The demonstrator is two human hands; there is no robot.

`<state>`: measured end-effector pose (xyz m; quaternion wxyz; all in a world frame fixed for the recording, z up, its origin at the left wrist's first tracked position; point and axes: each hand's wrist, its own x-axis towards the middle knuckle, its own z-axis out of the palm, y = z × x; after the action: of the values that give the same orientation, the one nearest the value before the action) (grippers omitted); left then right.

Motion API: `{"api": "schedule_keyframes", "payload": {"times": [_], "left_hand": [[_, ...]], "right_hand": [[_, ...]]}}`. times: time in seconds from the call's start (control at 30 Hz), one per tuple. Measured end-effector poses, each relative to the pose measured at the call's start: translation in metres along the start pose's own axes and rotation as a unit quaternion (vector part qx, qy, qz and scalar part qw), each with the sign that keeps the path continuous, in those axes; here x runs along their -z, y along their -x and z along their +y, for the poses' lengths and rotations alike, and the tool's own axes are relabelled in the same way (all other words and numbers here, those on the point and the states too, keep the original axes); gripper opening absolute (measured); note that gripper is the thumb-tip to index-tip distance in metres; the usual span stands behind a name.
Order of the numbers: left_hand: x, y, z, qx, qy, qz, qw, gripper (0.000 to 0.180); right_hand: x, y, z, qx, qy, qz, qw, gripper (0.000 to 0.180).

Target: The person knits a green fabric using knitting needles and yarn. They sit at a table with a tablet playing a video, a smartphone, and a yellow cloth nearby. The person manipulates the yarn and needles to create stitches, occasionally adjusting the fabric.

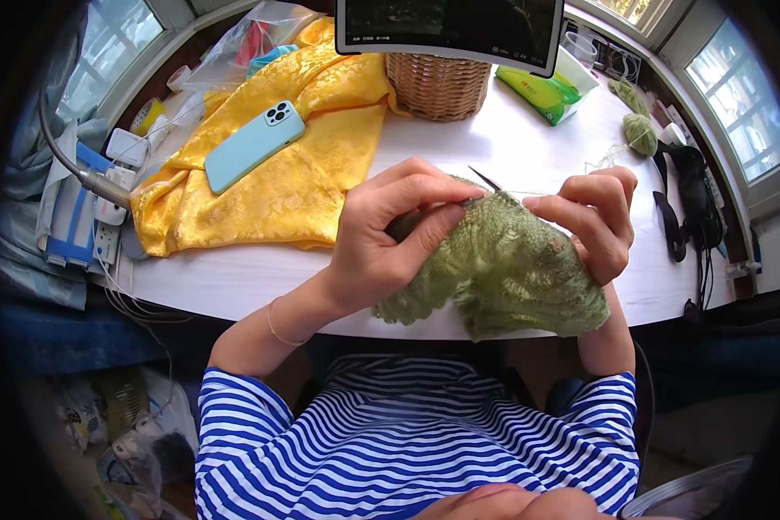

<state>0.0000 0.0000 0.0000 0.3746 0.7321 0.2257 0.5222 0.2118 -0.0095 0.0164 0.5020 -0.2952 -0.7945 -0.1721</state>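
A piece of green lacy knitting (529,277) hangs between my two hands over the table's near edge. My left hand (386,230) is closed, thumb and fingers pinching a dark knitting needle at the work's upper left edge. One thin needle tip (484,178) pokes up above the stitches. My right hand (594,217) is closed at the upper right of the knitting, its fingers bent. A fine strand of yarn runs from the work to its index finger. The rest of the needle is hidden by the fabric and fingers.
A ball of green yarn (640,134) lies at the right, near black straps (692,195). Left, a light blue phone (256,147) rests on yellow cloth (321,173). A wicker basket (438,87) stands behind a screen (446,30), beside a green tissue pack (546,87).
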Motion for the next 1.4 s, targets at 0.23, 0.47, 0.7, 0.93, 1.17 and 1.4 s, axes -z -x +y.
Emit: {"api": "schedule_keyframes", "payload": {"times": [0.23,0.47,0.7,0.93,1.17,1.4], "left_hand": [[0.001,-0.001,-0.001,-0.005,-0.025,0.001,1.000,0.015],[-0.002,0.003,-0.006,0.145,0.222,0.023,0.964,0.018],[0.000,0.001,-0.008,0.178,0.265,0.017,0.948,0.020],[0.003,-0.001,-0.011,0.203,0.280,0.011,0.938,0.020],[0.005,-0.001,-0.024,0.220,0.326,0.017,0.919,0.019],[0.004,-0.003,-0.024,0.241,0.309,0.013,0.920,0.016]], "right_hand": [[0.000,-0.002,0.000,0.007,-0.001,0.004,1.000,0.030],[-0.002,-0.001,0.000,0.015,0.001,-0.007,1.000,0.031],[-0.005,-0.001,0.001,0.017,-0.008,-0.008,1.000,0.031],[-0.012,0.004,0.012,0.011,-0.035,-0.011,0.999,0.033],[-0.017,0.003,0.015,-0.017,-0.075,-0.023,0.997,0.038],[-0.017,0.001,0.014,-0.031,-0.078,-0.041,0.996,0.032]]}}
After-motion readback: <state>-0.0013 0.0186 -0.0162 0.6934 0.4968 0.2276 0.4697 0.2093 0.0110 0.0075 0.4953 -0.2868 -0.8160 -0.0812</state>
